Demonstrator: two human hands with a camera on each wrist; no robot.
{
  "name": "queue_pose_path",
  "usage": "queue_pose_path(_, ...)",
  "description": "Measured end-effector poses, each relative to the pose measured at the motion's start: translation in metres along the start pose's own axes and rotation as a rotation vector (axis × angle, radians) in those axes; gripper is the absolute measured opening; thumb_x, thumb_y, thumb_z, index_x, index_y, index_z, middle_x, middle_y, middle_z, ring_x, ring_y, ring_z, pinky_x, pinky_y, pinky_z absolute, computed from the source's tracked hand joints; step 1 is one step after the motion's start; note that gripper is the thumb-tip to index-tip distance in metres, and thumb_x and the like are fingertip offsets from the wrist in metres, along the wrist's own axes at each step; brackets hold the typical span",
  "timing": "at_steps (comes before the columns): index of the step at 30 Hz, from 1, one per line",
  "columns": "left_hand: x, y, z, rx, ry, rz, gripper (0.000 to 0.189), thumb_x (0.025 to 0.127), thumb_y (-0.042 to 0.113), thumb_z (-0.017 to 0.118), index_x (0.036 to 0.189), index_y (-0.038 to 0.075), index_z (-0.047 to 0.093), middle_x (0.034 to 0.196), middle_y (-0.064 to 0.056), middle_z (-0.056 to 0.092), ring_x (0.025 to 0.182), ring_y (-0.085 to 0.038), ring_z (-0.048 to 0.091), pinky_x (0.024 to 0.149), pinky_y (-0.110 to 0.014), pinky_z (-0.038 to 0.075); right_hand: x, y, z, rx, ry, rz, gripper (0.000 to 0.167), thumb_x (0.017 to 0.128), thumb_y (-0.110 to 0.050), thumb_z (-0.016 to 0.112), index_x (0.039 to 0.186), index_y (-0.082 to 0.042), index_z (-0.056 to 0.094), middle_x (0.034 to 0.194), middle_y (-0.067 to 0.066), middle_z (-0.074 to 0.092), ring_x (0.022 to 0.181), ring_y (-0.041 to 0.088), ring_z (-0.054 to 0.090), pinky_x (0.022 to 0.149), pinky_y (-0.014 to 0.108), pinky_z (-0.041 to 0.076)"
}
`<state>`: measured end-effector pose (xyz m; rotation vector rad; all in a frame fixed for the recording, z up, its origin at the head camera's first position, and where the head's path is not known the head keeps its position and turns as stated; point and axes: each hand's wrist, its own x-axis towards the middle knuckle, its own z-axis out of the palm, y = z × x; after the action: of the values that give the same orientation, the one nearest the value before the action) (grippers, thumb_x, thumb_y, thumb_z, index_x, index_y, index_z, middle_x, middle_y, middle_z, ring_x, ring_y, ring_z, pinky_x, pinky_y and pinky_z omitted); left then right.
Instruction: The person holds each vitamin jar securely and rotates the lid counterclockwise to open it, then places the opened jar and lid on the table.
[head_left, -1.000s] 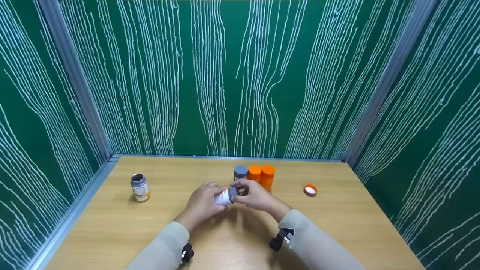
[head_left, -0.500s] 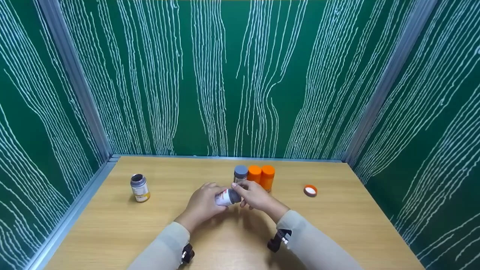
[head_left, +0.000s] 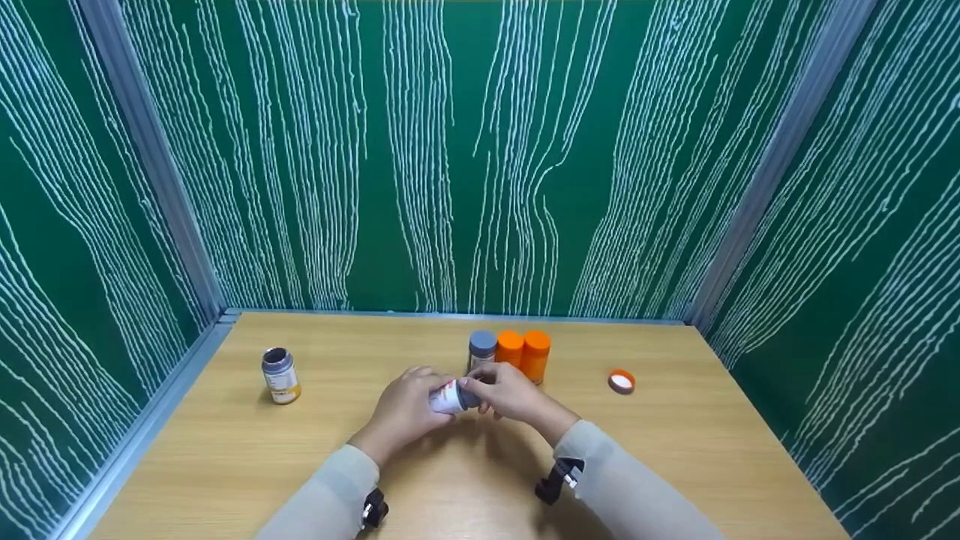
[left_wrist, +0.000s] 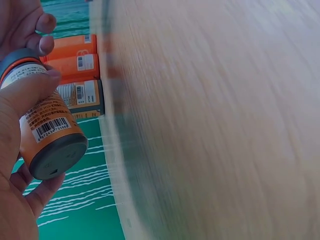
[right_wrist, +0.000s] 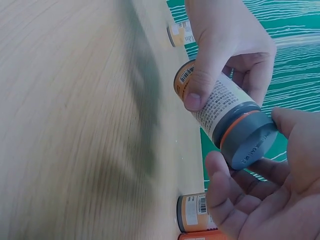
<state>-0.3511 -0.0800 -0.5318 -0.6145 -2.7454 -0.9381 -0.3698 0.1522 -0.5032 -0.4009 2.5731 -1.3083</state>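
My left hand grips a pill bottle round its labelled body, thumb along one side. The bottle is tilted above the table, its grey cap towards my right hand. In the right wrist view, the thumb and fingers of that hand pinch the edge of the cap. A thin orange band shows between cap and neck. The left wrist view shows the bottle's dark base and a barcode. Just beyond my hands stand a grey-capped bottle and two orange bottles, partly hidden by my right hand.
An uncapped bottle stands upright at the left of the wooden table. To the right lies a loose cap, its white inside facing up. Green panels with white wavy lines enclose the back and sides.
My right hand's fingers have shifted round the cap, letting go of one grip and taking another. The left hand and the bottle have stayed nearly in place.
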Motion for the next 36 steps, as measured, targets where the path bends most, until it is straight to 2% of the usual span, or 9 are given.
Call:
queue_pose_path(6, -0.0003, -0.0019, 0.0006, -0.020, -0.014, -0.025, 0.049, 0.089, 0.028, 0.099, 0.135, 0.018, 0.084, 0.128, -0.002, 0.078, 0.113, -0.021, 0.067, 0.109, -0.050, 0.063, 0.0001, 0.0014, -0.0014, -0.016, -0.005, -0.057, 0.039, 0.106, -0.035, 0.080, 0.138, -0.012, 0.077, 0.124, 0.012, 0.077, 0.097, 0.026, 0.072, 0.086, 0.044, 0.070)
queue_pose_path(9, -0.0005, -0.0024, 0.0009, -0.023, -0.014, -0.019, 0.049, 0.090, 0.029, 0.099, 0.135, 0.018, 0.084, 0.127, -0.002, 0.078, 0.112, -0.021, 0.067, 0.107, -0.049, 0.063, 0.0000, 0.0022, -0.0023, -0.029, -0.011, -0.094, 0.038, 0.105, -0.029, 0.082, 0.139, -0.012, 0.077, 0.129, 0.013, 0.077, 0.104, 0.026, 0.072, 0.094, 0.044, 0.070)
queue_pose_path(13, -0.0009, -0.0030, 0.0011, -0.009, -0.005, -0.002, 0.050, 0.088, 0.028, 0.100, 0.135, 0.017, 0.084, 0.124, -0.003, 0.078, 0.109, -0.021, 0.067, 0.102, -0.048, 0.063, 0.0001, 0.0038, -0.0025, -0.045, -0.015, -0.162, 0.038, 0.102, -0.019, 0.084, 0.138, -0.013, 0.077, 0.132, 0.012, 0.077, 0.111, 0.028, 0.072, 0.107, 0.051, 0.067)
queue_pose_path(18, -0.0003, -0.0034, 0.0014, 0.010, 0.001, 0.005, 0.051, 0.088, 0.030, 0.100, 0.134, 0.015, 0.083, 0.125, -0.005, 0.079, 0.109, -0.022, 0.067, 0.101, -0.048, 0.063, 0.0005, 0.0057, -0.0028, -0.038, -0.005, -0.214, 0.042, 0.101, -0.016, 0.084, 0.141, -0.007, 0.074, 0.131, 0.014, 0.077, 0.111, 0.030, 0.073, 0.108, 0.053, 0.066)
queue_pose_path(23, -0.0004, -0.0016, 0.0005, 0.011, 0.001, 0.000, 0.049, 0.089, 0.033, 0.100, 0.133, 0.017, 0.084, 0.123, -0.002, 0.079, 0.109, -0.020, 0.067, 0.103, -0.047, 0.064, 0.0001, 0.0047, -0.0017, -0.004, 0.019, -0.129, 0.050, 0.108, -0.038, 0.077, 0.147, -0.006, 0.070, 0.135, 0.015, 0.076, 0.114, 0.029, 0.071, 0.105, 0.050, 0.067)
queue_pose_path(26, -0.0007, -0.0002, 0.0001, 0.009, 0.006, 0.009, 0.049, 0.089, 0.030, 0.100, 0.133, 0.017, 0.084, 0.122, -0.003, 0.079, 0.108, -0.020, 0.068, 0.103, -0.048, 0.064, -0.0008, 0.0028, 0.0002, 0.002, 0.041, -0.060, 0.054, 0.112, -0.050, 0.070, 0.148, -0.009, 0.070, 0.139, 0.015, 0.075, 0.112, 0.028, 0.070, 0.097, 0.046, 0.069)
queue_pose_path(31, -0.0009, 0.0005, 0.0000, 0.009, 0.012, 0.011, 0.050, 0.088, 0.026, 0.100, 0.134, 0.015, 0.084, 0.122, -0.004, 0.080, 0.109, -0.021, 0.068, 0.103, -0.048, 0.064, -0.0009, 0.0023, 0.0029, 0.008, 0.046, 0.020, 0.059, 0.113, -0.057, 0.064, 0.149, -0.010, 0.070, 0.128, 0.014, 0.076, 0.097, 0.036, 0.075, 0.077, 0.040, 0.067)
queue_pose_path(36, -0.0010, 0.0002, 0.0000, 0.015, 0.007, 0.007, 0.051, 0.089, 0.027, 0.099, 0.136, 0.016, 0.083, 0.122, -0.004, 0.079, 0.108, -0.020, 0.067, 0.101, -0.047, 0.064, -0.0010, 0.0032, 0.0021, 0.014, 0.019, 0.046, 0.061, 0.111, -0.059, 0.067, 0.144, -0.008, 0.072, 0.118, 0.011, 0.075, 0.093, 0.044, 0.077, 0.076, 0.043, 0.068)
